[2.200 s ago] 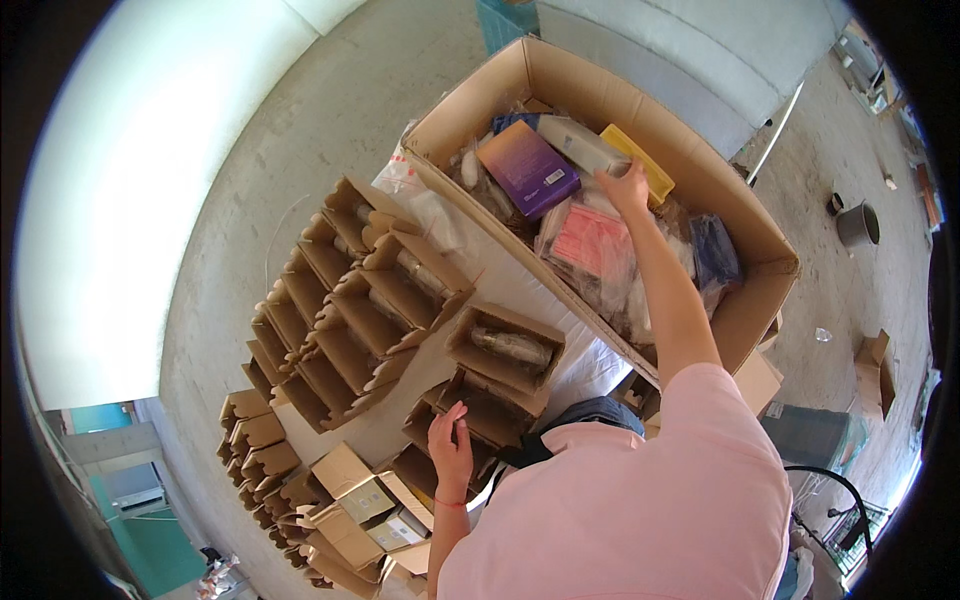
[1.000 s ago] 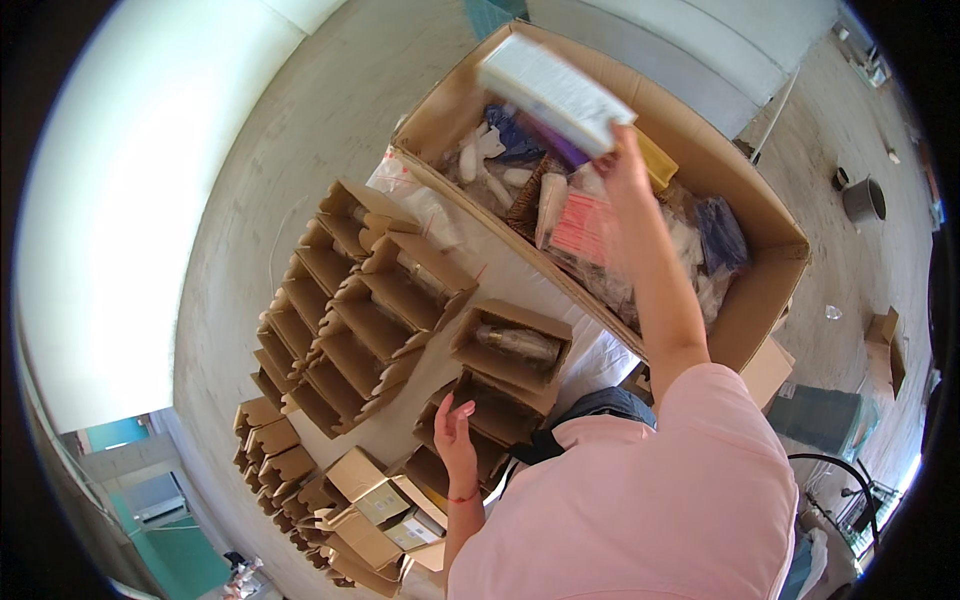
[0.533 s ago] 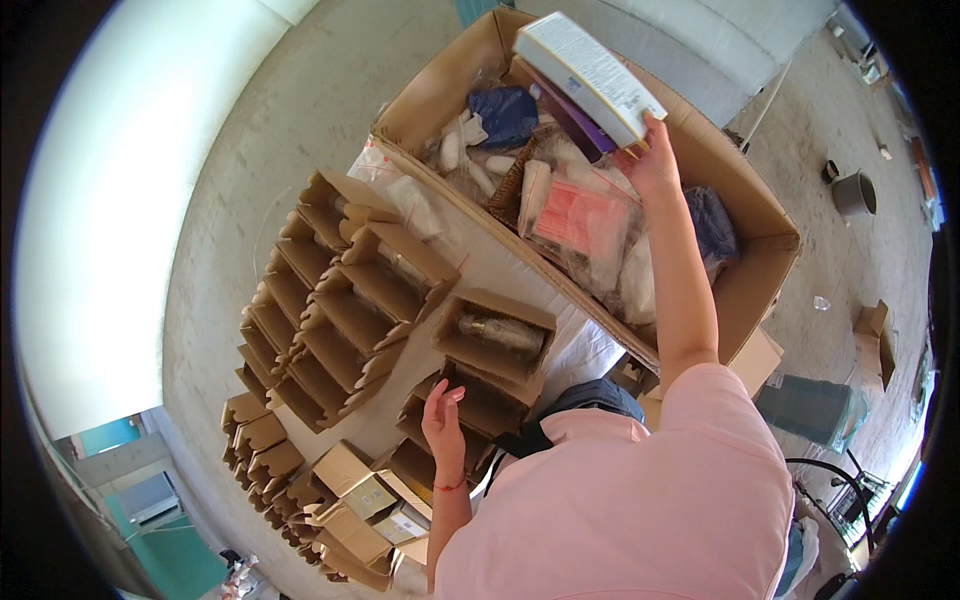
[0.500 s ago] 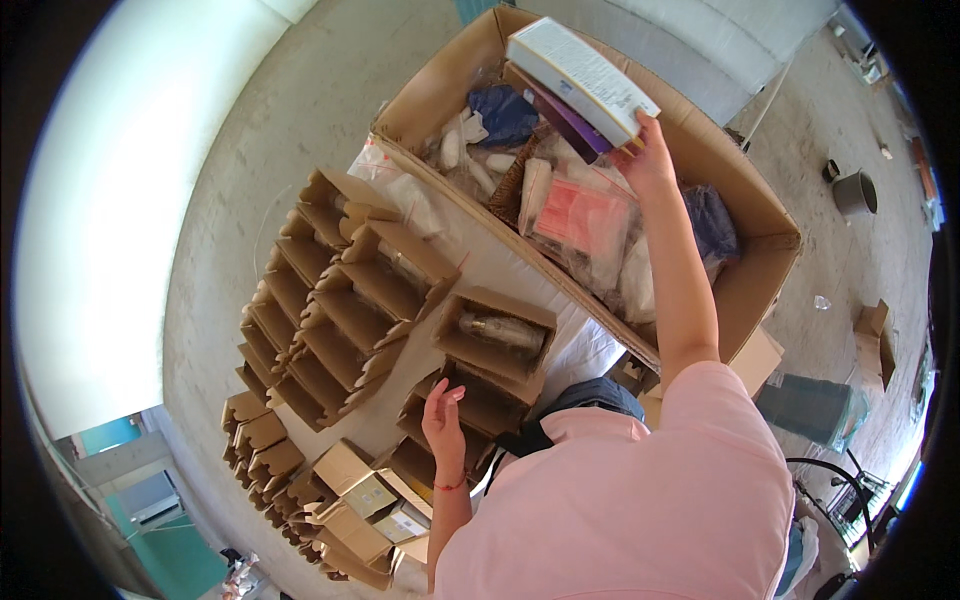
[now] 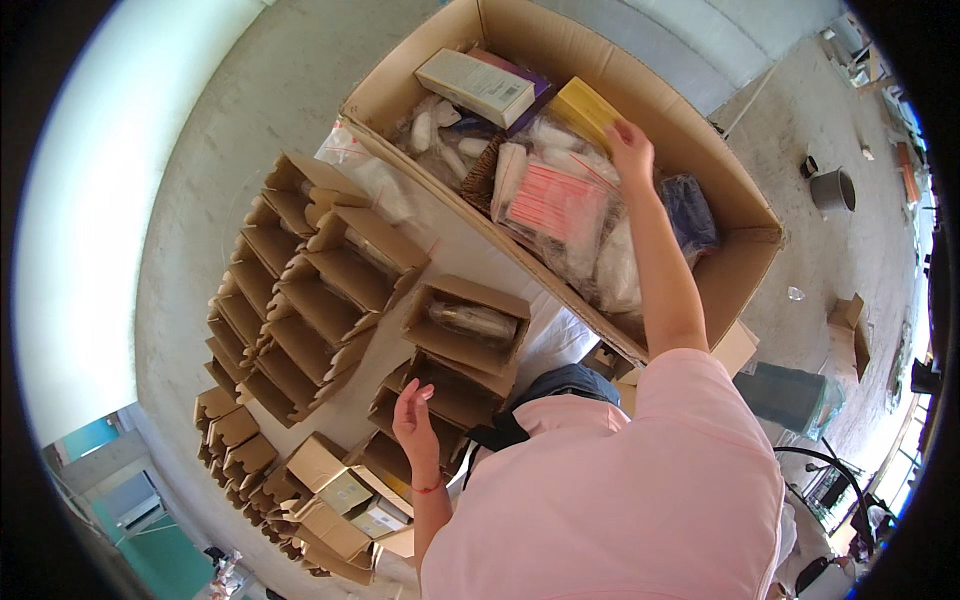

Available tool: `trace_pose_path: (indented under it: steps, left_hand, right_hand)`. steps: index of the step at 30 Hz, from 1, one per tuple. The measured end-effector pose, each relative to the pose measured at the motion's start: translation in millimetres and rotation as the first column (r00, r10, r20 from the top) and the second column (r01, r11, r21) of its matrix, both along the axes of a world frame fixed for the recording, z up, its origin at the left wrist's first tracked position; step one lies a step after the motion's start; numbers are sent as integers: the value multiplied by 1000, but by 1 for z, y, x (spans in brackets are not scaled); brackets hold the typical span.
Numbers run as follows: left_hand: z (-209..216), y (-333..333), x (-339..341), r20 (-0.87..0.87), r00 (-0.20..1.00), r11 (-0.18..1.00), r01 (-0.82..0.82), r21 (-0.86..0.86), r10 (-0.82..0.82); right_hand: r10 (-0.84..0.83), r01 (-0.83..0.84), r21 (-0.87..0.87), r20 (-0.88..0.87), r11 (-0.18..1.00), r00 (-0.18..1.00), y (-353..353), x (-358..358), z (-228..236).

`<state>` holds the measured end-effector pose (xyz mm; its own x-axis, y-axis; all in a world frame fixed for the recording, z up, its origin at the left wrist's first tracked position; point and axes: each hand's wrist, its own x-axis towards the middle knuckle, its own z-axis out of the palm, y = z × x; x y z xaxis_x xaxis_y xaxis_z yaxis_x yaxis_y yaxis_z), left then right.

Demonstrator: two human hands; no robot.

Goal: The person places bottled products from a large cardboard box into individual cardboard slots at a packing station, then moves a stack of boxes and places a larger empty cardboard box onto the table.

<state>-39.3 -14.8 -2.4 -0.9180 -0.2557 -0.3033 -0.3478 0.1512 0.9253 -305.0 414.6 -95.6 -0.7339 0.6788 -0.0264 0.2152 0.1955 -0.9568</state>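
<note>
My right hand [image 5: 632, 150] reaches into a large cardboard carton [image 5: 690, 105], its fingers closed on the near right end of a yellow box [image 5: 583, 108]. To the left of it, a white printed box [image 5: 476, 86] lies on a purple box [image 5: 528, 72] against the far left wall. A clear-wrapped pink packet [image 5: 556, 205] and white bagged items [image 5: 620, 268] lie nearer to me. My left hand [image 5: 415, 420] hovers over small open cardboard boxes with loosely bent fingers apart, holding nothing. The closest is an open box [image 5: 468, 395] below it.
Rows of open cardboard boxes [image 5: 330, 285] stand on the white-covered table at left. One open box [image 5: 470, 318] holds a clear-wrapped item. Dark blue packages [image 5: 688, 212] lie in the carton's right end. A grey bucket [image 5: 832, 190] stands on the floor at right.
The white and purple boxes have left my right hand and now lie at the carton's far left. The yellow box shows fully at my fingers. My left hand stays raised; the whole view has shifted.
</note>
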Motion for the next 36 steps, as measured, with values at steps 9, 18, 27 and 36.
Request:
trace_pose_path:
  steps: [9, 18, 27, 36]
  left_hand:
    - [-8, 4, -4, 6, 993, 993, 119, 14, -119]
    - [-1, 3, -3, -28, 977, 977, 208, -45, -209]
    - [9, 19, 14, -39, 976, 976, 215, -28, -216]
    - [6, 2, 31, -61, 983, 985, 173, -8, -173]
  right_hand:
    - [270, -587, 270, 692, 764, 669, 66, 104, -19]
    - [302, -674, 75, 854, 735, 424, 7, 155, -40]
    - [91, -299, 304, 547, 904, 832, 71, 142, -43]
    - [170, -324, 438, 356, 839, 919, 112, 150, 89]
